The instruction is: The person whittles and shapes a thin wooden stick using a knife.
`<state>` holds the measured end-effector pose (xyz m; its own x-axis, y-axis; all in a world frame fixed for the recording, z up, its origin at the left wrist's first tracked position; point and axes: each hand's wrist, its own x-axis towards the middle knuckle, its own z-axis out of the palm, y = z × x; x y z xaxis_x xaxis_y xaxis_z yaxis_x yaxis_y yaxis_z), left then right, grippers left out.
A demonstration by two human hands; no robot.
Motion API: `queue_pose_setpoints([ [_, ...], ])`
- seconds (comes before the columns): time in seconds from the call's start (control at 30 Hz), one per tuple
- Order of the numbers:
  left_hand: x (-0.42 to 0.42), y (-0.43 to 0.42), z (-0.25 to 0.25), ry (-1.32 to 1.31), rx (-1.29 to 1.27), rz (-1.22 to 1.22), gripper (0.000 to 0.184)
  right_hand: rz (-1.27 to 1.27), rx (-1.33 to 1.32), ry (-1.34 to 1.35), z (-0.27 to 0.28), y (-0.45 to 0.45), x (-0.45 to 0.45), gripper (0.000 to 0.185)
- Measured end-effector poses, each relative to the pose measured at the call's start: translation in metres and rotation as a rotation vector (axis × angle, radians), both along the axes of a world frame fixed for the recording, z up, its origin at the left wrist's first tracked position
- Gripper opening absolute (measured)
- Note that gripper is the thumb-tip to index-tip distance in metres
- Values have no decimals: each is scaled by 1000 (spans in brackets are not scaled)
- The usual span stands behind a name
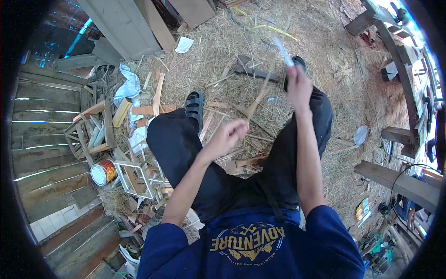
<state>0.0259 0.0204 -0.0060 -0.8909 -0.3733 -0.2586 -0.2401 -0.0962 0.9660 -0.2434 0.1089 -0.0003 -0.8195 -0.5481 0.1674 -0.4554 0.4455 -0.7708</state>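
My left hand [228, 136] is closed round the near end of a thin wooden strip [259, 98], which slants up and away between my knees. Raised over my right knee, my right hand [299, 88] grips what looks like a knife [284, 52]. Its pale blade points forward and is smeared by motion, and its handle is mostly hidden by my fingers. Blade and strip are apart. Beyond the strip, a dark, flat tool-like piece [254, 70] lies on the floor by my right foot.
Straw and wood scraps cover the floor. To the left are a small wooden frame [137, 179], a paint can [103, 173] and a pale cloth [127, 83]. Boards [121, 25] lean at the back left. Heavy beams [399, 183] stick out on the right.
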Motion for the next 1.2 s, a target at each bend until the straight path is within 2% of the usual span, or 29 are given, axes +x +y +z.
queue_pose_setpoints([
  [0.07,6,11,-19,70,137,-19,19,141,-23,217,0,1,-8,25],
  [0.1,2,4,-17,70,88,51,20,212,-36,322,1,-1,-7,26],
  [0.2,-5,-18,-21,120,102,184,21,457,143,101,-6,6,27,27],
  [0.3,-8,-19,-20,62,51,224,22,659,39,135,-10,3,50,31],
  [0.43,-13,-17,-13,-26,-62,294,22,819,75,125,-4,-10,57,32],
  [0.5,-16,-22,-15,-37,-80,296,19,858,11,162,-9,-15,64,33],
  [0.6,-22,-22,-24,42,-350,313,19,874,-57,191,-13,-15,71,34],
  [0.67,-23,-20,-17,-12,-309,292,23,870,-72,184,-11,-15,71,34],
  [0.83,-20,-18,0,25,-447,227,23,874,-90,275,3,-11,62,35],
  [0.97,-18,-17,-8,24,-285,225,23,841,-116,298,-2,-9,62,35],
  [1.2,-15,-23,-12,19,-213,200,24,828,-67,258,-5,-8,62,36],
])
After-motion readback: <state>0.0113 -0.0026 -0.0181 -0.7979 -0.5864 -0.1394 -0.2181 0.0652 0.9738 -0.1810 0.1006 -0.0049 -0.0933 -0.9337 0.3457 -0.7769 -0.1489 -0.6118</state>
